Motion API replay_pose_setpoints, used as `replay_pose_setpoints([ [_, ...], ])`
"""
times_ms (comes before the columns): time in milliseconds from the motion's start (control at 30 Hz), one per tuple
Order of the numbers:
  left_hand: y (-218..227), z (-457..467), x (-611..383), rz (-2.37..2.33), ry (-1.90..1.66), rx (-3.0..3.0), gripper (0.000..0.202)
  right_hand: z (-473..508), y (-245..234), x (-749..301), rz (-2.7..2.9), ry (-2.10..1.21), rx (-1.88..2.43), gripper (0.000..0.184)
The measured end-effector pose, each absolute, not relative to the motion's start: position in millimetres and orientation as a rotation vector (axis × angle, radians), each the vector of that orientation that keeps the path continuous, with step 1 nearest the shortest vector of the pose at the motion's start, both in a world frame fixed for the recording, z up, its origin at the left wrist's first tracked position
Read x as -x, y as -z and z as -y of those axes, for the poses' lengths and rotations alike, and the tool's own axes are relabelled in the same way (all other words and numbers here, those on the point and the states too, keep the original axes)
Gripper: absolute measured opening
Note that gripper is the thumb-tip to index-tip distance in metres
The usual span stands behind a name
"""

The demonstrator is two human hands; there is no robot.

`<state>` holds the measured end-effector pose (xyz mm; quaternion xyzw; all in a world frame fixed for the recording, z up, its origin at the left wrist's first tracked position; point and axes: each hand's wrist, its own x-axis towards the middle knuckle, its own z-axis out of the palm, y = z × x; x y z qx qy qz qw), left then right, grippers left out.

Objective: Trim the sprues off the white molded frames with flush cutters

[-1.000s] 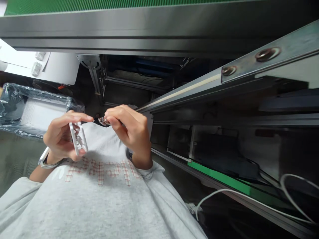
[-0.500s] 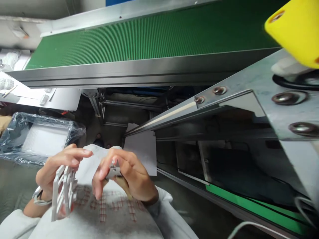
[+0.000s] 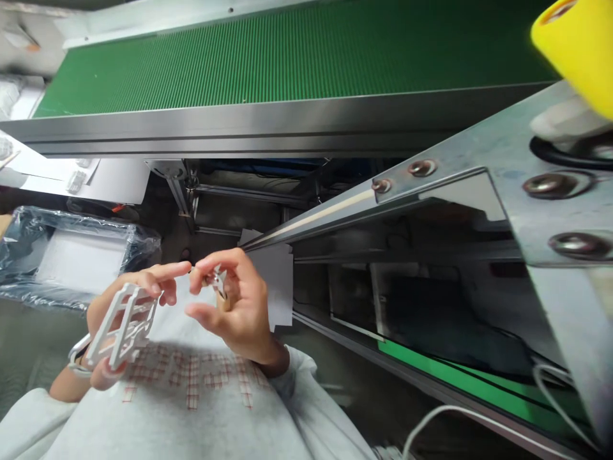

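My left hand (image 3: 112,303) grips a white plastic frame (image 3: 125,326) with open slots, its thumb under the lower edge and other fingers behind. The left index finger stretches out to the right, its tip close to my right fingertips. Curled in my right hand (image 3: 242,306) is a pair of small metal nippers (image 3: 219,281), its jaws showing between thumb and index finger. A yellowish handle runs down into the palm, mostly hidden. Both hands are in front of my light shirt, apart from the conveyor.
A green ribbed conveyor belt (image 3: 230,64) with a metal side rail (image 3: 230,131) spans the top. To the left stands a bin lined with clear plastic (image 3: 138,246). A metal bracket (image 3: 507,140) and a yellow part (image 3: 579,57) fill the right. A white cable (image 3: 460,412) loops low.
My right hand has turned and its fingers have opened out, so the nippers show more. Both hands have risen slightly, and the white frame has tilted. The camera view has shifted a little.
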<state>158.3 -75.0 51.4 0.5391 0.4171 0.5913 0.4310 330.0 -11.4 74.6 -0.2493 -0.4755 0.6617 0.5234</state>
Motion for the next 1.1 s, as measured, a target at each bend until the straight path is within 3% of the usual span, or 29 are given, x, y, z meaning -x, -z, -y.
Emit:
replay_pose_setpoints([
  [167,-59,74,-168,-0.987,-1.566,-1.228,0.057,-32,-46,-331,1.11,-0.756,1.162,0.02],
  [233,-57,66,-168,-0.978,-1.61,-1.255,0.059,-45,-35,-337,1.126,-0.727,1.201,0.024],
  [300,-55,59,-168,-0.964,-1.609,-1.262,0.063,-50,-31,-342,1.156,-0.94,1.164,0.022],
  [467,-49,52,-170,-0.983,-1.657,-1.189,0.062,-40,-38,-342,1.094,-1.844,0.71,0.039],
  [567,-46,52,-167,-0.98,-1.633,-1.206,0.062,-34,-39,-335,0.93,-2.155,0.503,0.04],
  [633,-46,51,-164,-0.963,-1.584,-1.281,0.063,-32,-36,-330,0.843,-2.2,0.472,0.027],
  [667,-47,51,-163,-0.952,-1.557,-1.328,0.061,-31,-33,-328,0.811,-2.183,0.479,0.03],
  [767,-48,49,-163,-0.928,-1.521,-1.458,0.055,-32,-29,-324,0.724,-2.104,0.523,0.059],
  [933,-38,49,-163,-1.104,-1.422,-1.562,0.05,-32,-31,-324,0.678,-2.165,0.63,0.021],
  [1100,-25,46,-146,-1.307,-1.446,-1.674,0.048,-32,7,-308,1.097,-2.25,0.78,0.013],
])
